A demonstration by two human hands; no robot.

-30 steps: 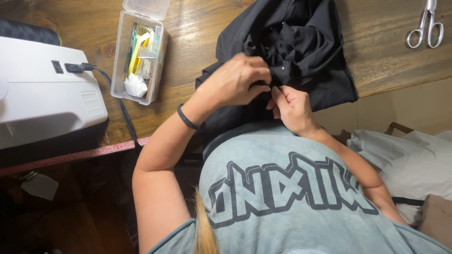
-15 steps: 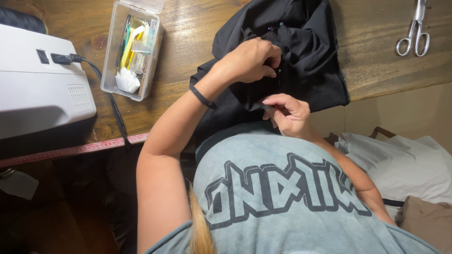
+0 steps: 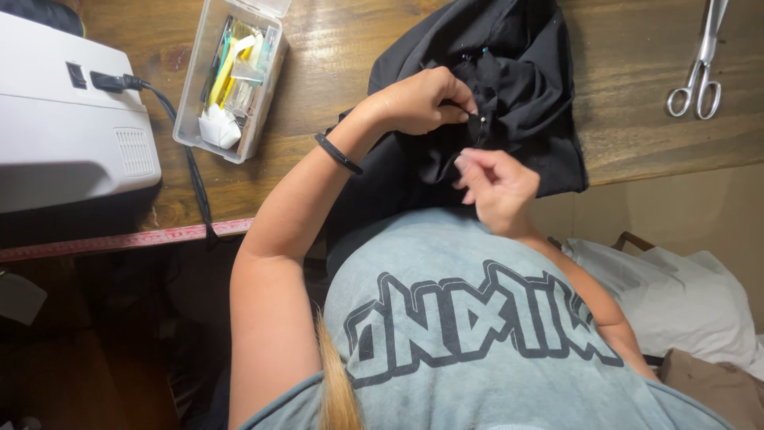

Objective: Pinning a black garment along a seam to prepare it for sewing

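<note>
A crumpled black garment lies on the wooden table and hangs over its front edge. My left hand, with a black band on its wrist, pinches a fold of the garment; a thin metal pin or needle shows at its fingertips. My right hand hovers just below, over the garment's lower edge. Its thumb and fingers are pinched together, and anything thin between them is too small to see.
A white sewing machine with a black power cord stands at the left. A clear plastic box of small sewing supplies lies beside it. Silver scissors rest at the far right. A red measuring tape runs along the table edge.
My right hand has drawn back from the garment toward my body. My left hand has kept its pinch on the fabric.
</note>
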